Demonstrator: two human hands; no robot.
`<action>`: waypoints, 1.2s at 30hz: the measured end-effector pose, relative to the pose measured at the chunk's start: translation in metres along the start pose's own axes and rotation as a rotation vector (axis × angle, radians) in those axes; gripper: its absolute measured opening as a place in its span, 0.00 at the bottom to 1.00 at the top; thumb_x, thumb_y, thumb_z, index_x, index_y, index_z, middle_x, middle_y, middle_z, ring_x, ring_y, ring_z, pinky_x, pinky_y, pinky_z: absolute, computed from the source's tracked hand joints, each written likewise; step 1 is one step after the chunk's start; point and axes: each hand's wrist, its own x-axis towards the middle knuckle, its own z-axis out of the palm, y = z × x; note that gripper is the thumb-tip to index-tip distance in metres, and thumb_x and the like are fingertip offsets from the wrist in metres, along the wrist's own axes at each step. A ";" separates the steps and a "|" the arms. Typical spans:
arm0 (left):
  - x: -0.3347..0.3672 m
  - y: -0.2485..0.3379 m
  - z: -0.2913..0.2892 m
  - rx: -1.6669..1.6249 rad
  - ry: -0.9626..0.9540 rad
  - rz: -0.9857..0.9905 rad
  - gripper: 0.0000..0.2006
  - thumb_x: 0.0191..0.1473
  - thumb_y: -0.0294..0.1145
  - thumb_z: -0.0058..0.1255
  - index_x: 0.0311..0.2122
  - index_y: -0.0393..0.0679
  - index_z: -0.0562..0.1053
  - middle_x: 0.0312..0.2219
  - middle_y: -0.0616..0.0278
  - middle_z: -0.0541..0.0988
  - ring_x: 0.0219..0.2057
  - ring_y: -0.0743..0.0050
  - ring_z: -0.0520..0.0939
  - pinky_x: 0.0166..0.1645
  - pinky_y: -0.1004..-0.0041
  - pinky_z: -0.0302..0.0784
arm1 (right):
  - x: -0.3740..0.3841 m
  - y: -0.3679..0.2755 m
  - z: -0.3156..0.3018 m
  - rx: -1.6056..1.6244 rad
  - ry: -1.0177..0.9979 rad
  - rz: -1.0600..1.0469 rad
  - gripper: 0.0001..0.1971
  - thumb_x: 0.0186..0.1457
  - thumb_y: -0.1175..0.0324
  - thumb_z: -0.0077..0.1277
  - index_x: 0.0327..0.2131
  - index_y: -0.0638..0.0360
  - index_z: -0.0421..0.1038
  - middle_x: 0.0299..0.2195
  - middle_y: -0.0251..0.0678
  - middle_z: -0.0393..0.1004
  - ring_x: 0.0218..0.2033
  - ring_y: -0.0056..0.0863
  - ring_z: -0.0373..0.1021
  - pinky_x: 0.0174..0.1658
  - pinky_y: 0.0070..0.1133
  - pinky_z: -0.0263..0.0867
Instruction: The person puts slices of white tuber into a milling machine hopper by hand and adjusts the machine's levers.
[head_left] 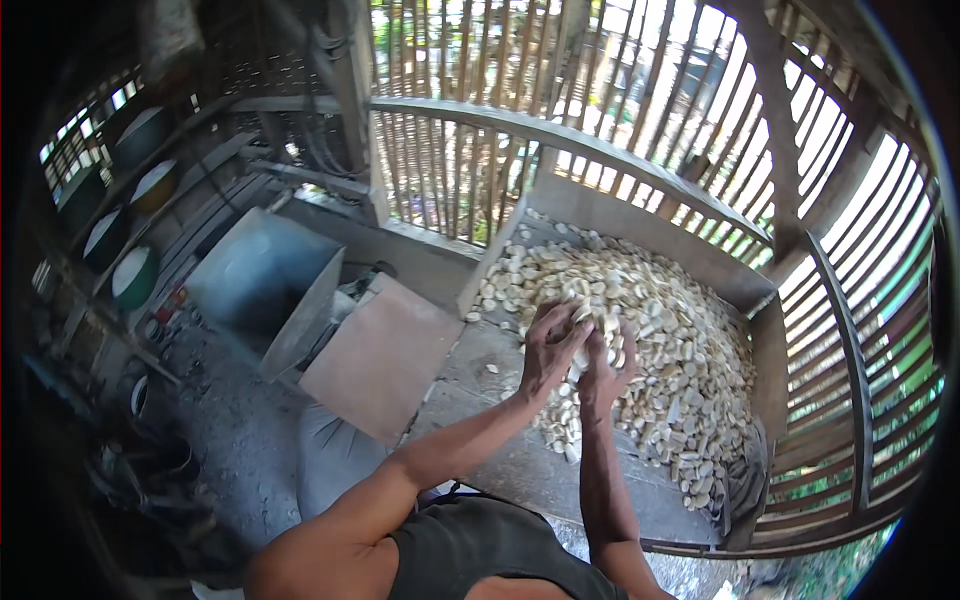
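Note:
A broad heap of pale, flat, roundish slices lies on a wooden work surface with low board sides. Over the near left part of the heap, my two hands are close together. My left hand has its fingers curled inward, with its fingertips close to the right thumb. My right hand is curled beside it, fingers pointing away from me. Some pale slices show between the hands and appear held by the curled fingers. How many they hold is hidden.
Left of the heap lies a flat pinkish board, beside a large grey-blue hopper-like box. A pale sack stands below the board. Several round containers line the far left. Slatted walls enclose the back and right. Dark cloth lies at the heap's near right corner.

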 end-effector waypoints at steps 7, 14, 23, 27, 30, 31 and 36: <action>0.078 0.130 -0.091 0.064 0.148 0.489 0.12 0.52 0.25 0.56 0.43 0.38 0.76 0.38 0.65 0.78 0.39 0.80 0.77 0.44 0.79 0.73 | 0.007 -0.044 0.167 0.148 -0.315 -0.209 0.22 0.46 0.73 0.62 0.48 0.62 0.71 0.41 0.40 0.76 0.38 0.26 0.74 0.41 0.21 0.72; 0.095 0.263 -0.236 0.129 0.520 0.487 0.13 0.52 0.30 0.61 0.42 0.36 0.77 0.35 0.59 0.81 0.33 0.78 0.80 0.38 0.79 0.76 | -0.065 -0.039 0.361 0.385 -0.600 -0.207 0.21 0.45 0.69 0.61 0.44 0.65 0.73 0.39 0.41 0.75 0.41 0.26 0.72 0.44 0.23 0.68; 0.077 0.253 -0.339 0.551 0.670 0.116 0.18 0.50 0.45 0.54 0.33 0.37 0.78 0.26 0.64 0.79 0.27 0.80 0.76 0.31 0.76 0.73 | -0.087 0.031 0.392 -0.248 -0.849 -0.211 0.26 0.43 0.54 0.62 0.45 0.59 0.75 0.42 0.47 0.76 0.46 0.43 0.72 0.49 0.31 0.66; 0.069 0.259 -0.362 0.585 0.538 0.024 0.14 0.49 0.39 0.57 0.33 0.37 0.75 0.24 0.64 0.77 0.22 0.81 0.76 0.17 0.76 0.72 | -0.091 0.002 0.375 -0.385 -0.897 -0.328 0.26 0.45 0.51 0.61 0.44 0.57 0.76 0.41 0.45 0.76 0.44 0.45 0.73 0.47 0.31 0.67; 0.059 0.270 -0.366 0.729 0.547 -0.009 0.10 0.47 0.32 0.59 0.34 0.40 0.74 0.26 0.66 0.77 0.23 0.83 0.76 0.18 0.77 0.74 | -0.092 0.000 0.373 -0.453 -0.955 -0.409 0.22 0.47 0.50 0.59 0.42 0.52 0.77 0.37 0.44 0.76 0.40 0.44 0.74 0.42 0.33 0.68; 0.054 0.273 -0.363 0.788 0.562 -0.017 0.09 0.47 0.30 0.59 0.34 0.42 0.74 0.27 0.67 0.77 0.23 0.83 0.76 0.19 0.77 0.75 | -0.093 -0.002 0.373 -0.479 -0.974 -0.427 0.21 0.48 0.50 0.59 0.42 0.51 0.77 0.36 0.44 0.75 0.39 0.44 0.74 0.42 0.33 0.68; 0.046 0.275 -0.373 0.880 0.547 -0.037 0.09 0.46 0.27 0.59 0.34 0.43 0.74 0.24 0.69 0.77 0.24 0.83 0.77 0.19 0.80 0.72 | -0.096 0.001 0.375 -0.310 -0.942 -0.534 0.15 0.51 0.57 0.59 0.40 0.52 0.77 0.36 0.43 0.74 0.37 0.46 0.73 0.39 0.33 0.67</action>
